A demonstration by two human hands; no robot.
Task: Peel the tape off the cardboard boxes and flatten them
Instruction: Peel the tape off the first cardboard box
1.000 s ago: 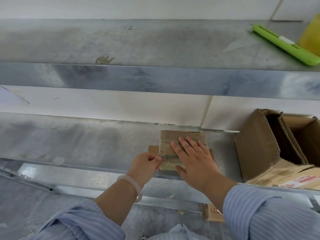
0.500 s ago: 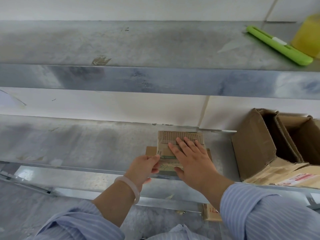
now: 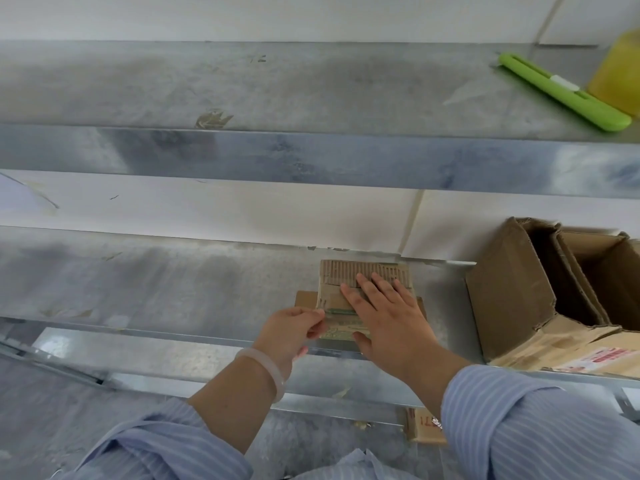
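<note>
Two hands meet just below the middle of the frame, both on one flattened cardboard [image 3: 363, 277] piece. The right hand [image 3: 388, 317] lies flat on top of it, fingers straight and spread, pressing down over its right half. The left hand [image 3: 292, 329] sits just beside it to the left, thumb and curled fingers pinching the piece's left edge; what exactly is nipped between the fingertips is too small to tell. The hands are close together but not touching. A pale bracelet [image 3: 266, 370] circles the left wrist, and both arms wear blue striped sleeves [image 3: 519, 427] across the bottom of the frame.

The flattened cardboard shows bare ribbed corrugation along its far edge. It rests on a second brown sheet [image 3: 304, 299] that peeks out at its left, both lying on the metal lower shelf [image 3: 156, 282]. At the right edge of the frame, apart from the hands, open cardboard boxes [image 3: 509, 292] stand on the same shelf. On the upper shelf [image 3: 242, 81], in the upper right corner, a green utility knife [image 3: 561, 91] lies just beside a yellow container [image 3: 620, 71].
</note>
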